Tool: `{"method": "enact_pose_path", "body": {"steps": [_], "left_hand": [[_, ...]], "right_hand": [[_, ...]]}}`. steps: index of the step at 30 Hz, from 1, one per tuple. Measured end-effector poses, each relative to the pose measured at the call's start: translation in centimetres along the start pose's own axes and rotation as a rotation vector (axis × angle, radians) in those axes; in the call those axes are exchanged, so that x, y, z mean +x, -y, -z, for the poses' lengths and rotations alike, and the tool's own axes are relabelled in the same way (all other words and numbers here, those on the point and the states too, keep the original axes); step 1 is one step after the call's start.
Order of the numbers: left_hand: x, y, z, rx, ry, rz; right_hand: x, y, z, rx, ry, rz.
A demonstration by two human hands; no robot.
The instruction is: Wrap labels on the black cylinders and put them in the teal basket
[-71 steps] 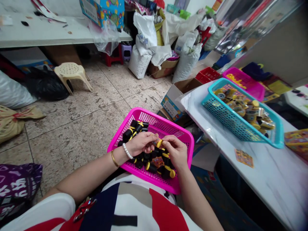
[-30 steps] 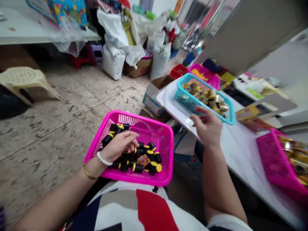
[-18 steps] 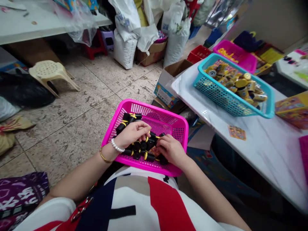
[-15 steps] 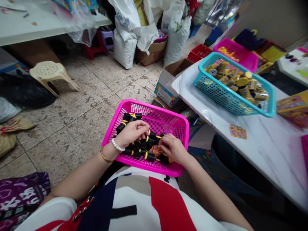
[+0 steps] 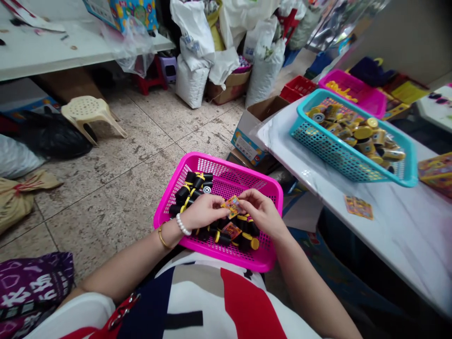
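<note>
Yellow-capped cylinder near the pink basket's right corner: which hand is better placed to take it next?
Probably the right hand: it is closest to that cylinder; the left hand lies farther away, across the small printed card.

Head-worn view, forward and down onto a pink basket (image 5: pixel 226 162)

From my remote view I'm looking down on a worn, speckled stone tile floor (image 5: pixel 106 162) under even indoor light. A cream plastic stool (image 5: pixel 88 112) stands on it, and a small red stool (image 5: pixel 150 81) sits beneath a white table (image 5: pixel 45 54) at the back. Stuffed white sacks (image 5: pixel 191 80) crowd the far end, and a white marble-topped table (image 5: pixel 395 240) runs along my right
</note>
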State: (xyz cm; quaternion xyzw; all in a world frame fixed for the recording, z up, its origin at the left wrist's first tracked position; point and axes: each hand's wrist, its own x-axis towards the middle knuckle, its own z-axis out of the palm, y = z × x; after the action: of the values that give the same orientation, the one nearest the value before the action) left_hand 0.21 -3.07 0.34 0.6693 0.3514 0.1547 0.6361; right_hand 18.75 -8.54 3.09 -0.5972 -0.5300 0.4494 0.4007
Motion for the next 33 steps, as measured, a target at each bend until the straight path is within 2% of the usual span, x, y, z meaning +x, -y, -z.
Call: {"method": "enact_pose_path", "body": {"steps": [3,5,6,8,10,11,14,18,20,22,24,28,33], "left_hand": [[-0.2,-0.1,0.3,0.139,0.043,-0.05],[-0.1,-0.2,0.2,0.098,-0.031,-0.059],[-0.1,-0.2,0.1,0.039,-0.083,-0.054],[0.1,-0.3,-0.1,-0.121,-0.135,-0.017],[0.2,-0.3,-0.1,-0.25,-0.105,0.017],[0.2,-0.2,-0.1,-0.273,-0.082,0.021],[0.3,0.1,0.2,-0.199,-0.075,-0.018],[0.3,0.1,0.5,-0.101,-0.053,-0.046],[0.3,-0.3,0.3,-0.154,-0.169,-0.036],[0.0,-0.7,-0.1,-0.274,-0.345,-0.009],[-0.4,-1.2,-0.6,-0.375,-0.428,0.024],[-1.2,-1.9,-1.7,-0.407,-0.383,0.074],[-1.4,-2.2,-2.5,-0.458,-0.407,0.09]], "right_hand": [[0.5,0.9,0.6,-0.26,0.127,0.168],[0.8,1.2,0.7,-0.397,0.197,0.215],[1.0,1.3,0.6,-0.403,0.175,0.205],[1.0,1.0,0.0,-0.295,0.019,0.14],[0.8,0.4,-0.9,-0.111,-0.136,0.067],[0.6,0.1,-1.3,-0.032,-0.173,0.038],[0.1,-0.4,-2.1,0.065,-0.116,-0.02],[-0.2,-0.5,-2.1,-0.036,-0.015,-0.02],[-0.2,-0.6,-2.1,-0.081,-0.078,0.018],[-0.2,-0.8,-2.4,-0.088,-0.209,0.035],[-0.2,-1.1,-2.8,-0.067,-0.323,0.023],[-0.4,-1.3,-3.5,-0.012,-0.422,0.013],[-1.3,-0.9,-3.7,0.014,-0.479,0.08]]}}
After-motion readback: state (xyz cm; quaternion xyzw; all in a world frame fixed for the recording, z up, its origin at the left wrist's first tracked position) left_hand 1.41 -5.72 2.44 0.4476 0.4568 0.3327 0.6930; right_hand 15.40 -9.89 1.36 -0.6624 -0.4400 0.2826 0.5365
